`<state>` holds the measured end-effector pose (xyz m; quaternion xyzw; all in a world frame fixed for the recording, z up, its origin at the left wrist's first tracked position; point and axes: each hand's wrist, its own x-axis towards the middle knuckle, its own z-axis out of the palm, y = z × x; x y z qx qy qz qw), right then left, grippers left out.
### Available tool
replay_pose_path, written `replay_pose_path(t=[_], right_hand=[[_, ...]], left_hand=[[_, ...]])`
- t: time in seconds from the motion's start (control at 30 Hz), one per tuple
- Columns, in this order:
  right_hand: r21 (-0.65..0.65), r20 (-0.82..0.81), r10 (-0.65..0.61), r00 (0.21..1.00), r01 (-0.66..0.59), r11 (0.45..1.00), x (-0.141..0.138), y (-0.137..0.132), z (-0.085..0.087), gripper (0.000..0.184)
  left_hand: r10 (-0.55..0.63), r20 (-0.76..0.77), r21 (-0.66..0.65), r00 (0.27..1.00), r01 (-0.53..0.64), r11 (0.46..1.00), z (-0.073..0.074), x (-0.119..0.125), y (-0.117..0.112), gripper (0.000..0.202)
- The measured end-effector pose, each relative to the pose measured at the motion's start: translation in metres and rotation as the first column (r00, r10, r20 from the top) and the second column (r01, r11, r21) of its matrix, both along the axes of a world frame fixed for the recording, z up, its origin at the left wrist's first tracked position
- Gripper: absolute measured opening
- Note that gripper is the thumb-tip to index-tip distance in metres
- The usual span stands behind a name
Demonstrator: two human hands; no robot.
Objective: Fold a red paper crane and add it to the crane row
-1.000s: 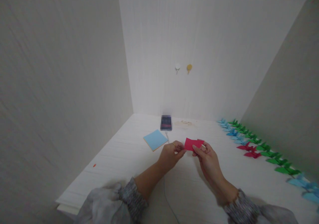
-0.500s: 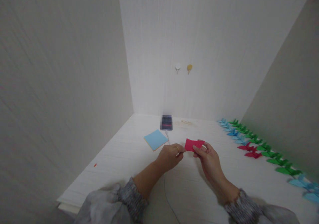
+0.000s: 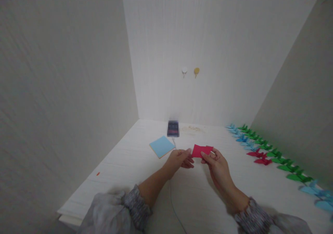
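Note:
A small folded piece of red paper point(image 3: 199, 150) is held in the air above the white table, between both hands. My right hand point(image 3: 217, 163) pinches its right part, with the thumb lying across the front and the fingers behind. At the paper's left edge is my left hand point(image 3: 179, 160), its thumb and curled fingers closed around the corner; the exact contact there is hard to see. Beyond the left hand lies a stack of square paper point(image 3: 161, 146) with a light blue sheet on top.
Rows of folded paper cranes in green point(image 3: 284, 164), blue point(image 3: 243, 138) and red point(image 3: 262, 160) stand along the table's right side. A blurred dark device point(image 3: 173, 128) stands at the back with a cable point(image 3: 173, 201). A small orange scrap point(image 3: 98, 174) lies left. Walls enclose the table point(image 3: 125, 171).
My left thumb has lifted and its fingers have loosened and shifted at the red paper's left corner. The right hand keeps its hold. The view has shifted slightly.

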<state>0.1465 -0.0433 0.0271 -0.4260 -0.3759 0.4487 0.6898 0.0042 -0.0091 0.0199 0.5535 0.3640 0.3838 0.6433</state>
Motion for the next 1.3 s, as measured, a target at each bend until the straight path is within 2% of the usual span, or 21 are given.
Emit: replay_pose_path(t=[0.1, 0.2, 0.33, 0.57, 0.7, 0.83, 0.93, 1.17, 1.3], right_hand=[[0.015, 0.009, 0.028, 1.0, -0.029, 0.999, -0.001, -0.001, -0.002, 0.03], [0.021, 0.01, 0.043, 0.999, -0.044, 0.999, 0.0, 0.0, -0.005, 0.035], [0.019, 0.016, 0.05, 0.999, -0.05, 0.999, 0.001, 0.0, -0.006, 0.035], [0.012, 0.015, 0.022, 1.0, -0.022, 1.0, 0.001, -0.001, 0.0, 0.034], [0.016, 0.013, 0.015, 1.0, -0.015, 1.0, 0.001, 0.0, -0.001, 0.032], [0.019, 0.025, 0.033, 0.999, -0.034, 0.999, -0.002, 0.0, -0.004, 0.033], [0.016, 0.033, 0.038, 0.999, -0.039, 0.999, -0.005, 0.0, -0.005, 0.036], [0.005, 0.021, 0.046, 0.999, -0.047, 0.999, -0.005, -0.001, -0.006, 0.037], [0.03, -0.003, 0.023, 1.0, -0.023, 0.999, -0.01, 0.0, -0.008, 0.036]], left_hand=[[-0.116, 0.088, -0.149, 0.989, 0.129, 0.98, -0.001, 0.0, -0.002, 0.044], [-0.125, 0.114, -0.177, 0.986, 0.144, 0.974, -0.002, -0.003, -0.002, 0.036], [-0.123, 0.085, -0.162, 0.989, 0.136, 0.977, -0.003, -0.003, 0.0, 0.034], [-0.059, 0.017, -0.051, 0.998, 0.06, 0.997, 0.001, -0.003, 0.001, 0.034], [-0.006, 0.042, -0.003, 0.999, 0.006, 1.0, 0.005, -0.001, -0.001, 0.034], [-0.052, 0.012, 0.023, 0.999, 0.051, 0.998, 0.003, 0.001, -0.003, 0.033], [-0.036, -0.015, 0.04, 0.999, 0.036, 0.999, -0.001, 0.001, -0.003, 0.032], [-0.017, 0.029, 0.006, 0.999, 0.017, 1.0, 0.0, 0.0, -0.002, 0.031], [0.064, 0.16, 0.005, 0.985, -0.066, 0.998, 0.001, 0.004, -0.003, 0.031]])
